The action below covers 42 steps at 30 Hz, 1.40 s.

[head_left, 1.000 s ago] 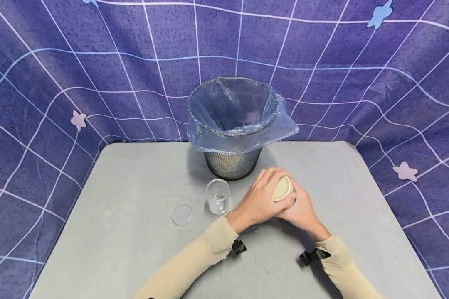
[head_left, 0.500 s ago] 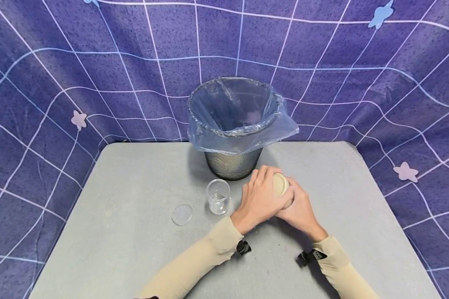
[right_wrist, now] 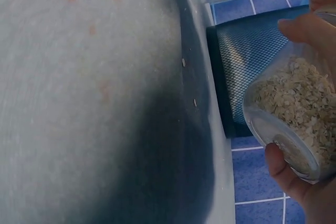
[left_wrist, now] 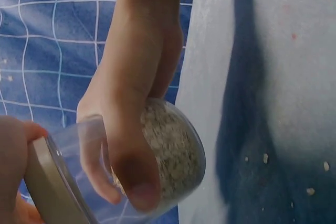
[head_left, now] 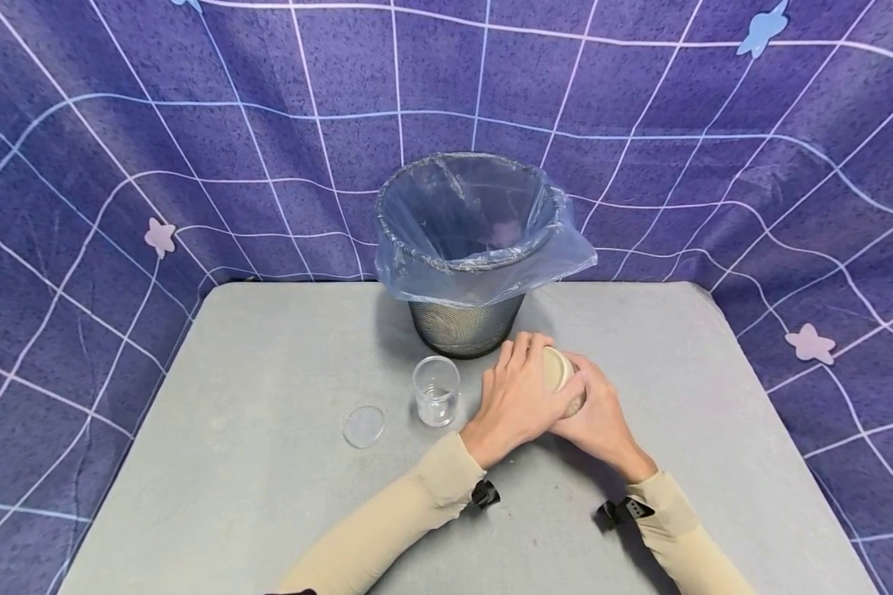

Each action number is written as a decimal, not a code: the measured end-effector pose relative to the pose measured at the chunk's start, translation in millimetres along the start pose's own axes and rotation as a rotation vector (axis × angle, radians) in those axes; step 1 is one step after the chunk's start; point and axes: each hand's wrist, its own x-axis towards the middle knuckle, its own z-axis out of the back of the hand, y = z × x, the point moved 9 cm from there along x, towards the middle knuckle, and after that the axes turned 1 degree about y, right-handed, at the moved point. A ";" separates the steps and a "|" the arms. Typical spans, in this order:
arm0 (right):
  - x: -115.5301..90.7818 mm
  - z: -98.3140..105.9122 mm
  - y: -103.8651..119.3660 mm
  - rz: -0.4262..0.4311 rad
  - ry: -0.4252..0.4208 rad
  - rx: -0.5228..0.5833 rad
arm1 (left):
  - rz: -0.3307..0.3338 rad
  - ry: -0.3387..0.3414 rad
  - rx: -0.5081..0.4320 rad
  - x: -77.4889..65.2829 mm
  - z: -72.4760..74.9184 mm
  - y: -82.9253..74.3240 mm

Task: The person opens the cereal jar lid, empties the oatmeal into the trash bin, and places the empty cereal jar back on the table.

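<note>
A clear jar (left_wrist: 176,150) partly filled with pale flakes is tilted above the table, its cream lid (head_left: 555,372) turned up to the left. My left hand (head_left: 515,401) curls over the lid, fingers round its far side. Lower down, my right hand (head_left: 599,417) grips the jar's body; its thumb crosses the clear wall in the left wrist view. The flakes (right_wrist: 299,98) lie against the bottom and side of the jar in the right wrist view. Part of the lid is hidden under my left hand.
A mesh bin (head_left: 465,326) lined with a blue bag (head_left: 469,285) stands behind my hands. To the left are an upright clear cup (head_left: 436,405) and a flat clear disc (head_left: 364,426). Several stray flakes dot the grey table (head_left: 253,397). Purple cloth (head_left: 268,149) surrounds it.
My left hand has turned slightly over the lid and moved a little right, covering more of it. The jar has tilted slightly; the right hand has barely moved.
</note>
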 end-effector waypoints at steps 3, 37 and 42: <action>-0.1 1.9 -1.6 -0.014 0.019 0.036 | -0.077 0.042 -0.075 2.4 -1.4 -0.2; -11.0 5.9 0.6 0.007 0.388 0.189 | -0.851 0.192 -0.236 -18.7 -9.6 -30.9; -12.7 5.6 -0.9 0.001 0.364 0.194 | -0.802 0.176 -0.240 -18.9 -10.5 -30.0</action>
